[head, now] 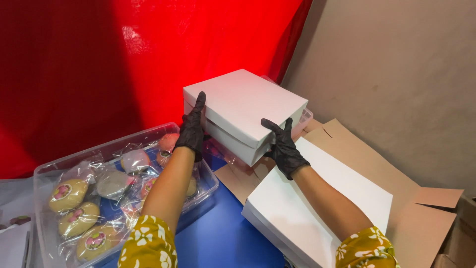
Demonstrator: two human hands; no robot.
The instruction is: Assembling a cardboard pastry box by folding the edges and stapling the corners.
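Note:
A closed white cardboard box [248, 101] is held up above the table between both my hands. My left hand [192, 130], in a black glove, presses flat against the box's left side. My right hand [283, 146], also in a black glove, grips the box's front right corner. Under the box I can see the edge of a clear plastic container [306, 119]. Both forearms show yellow flowered sleeves at the bottom of the view.
A clear plastic tub [54, 166] at left holds several wrapped round cakes. Another white box [307, 208] lies below my right arm, on flattened brown cardboard [396, 188]. The table top is blue [223, 233]. A red curtain [99, 64] hangs behind.

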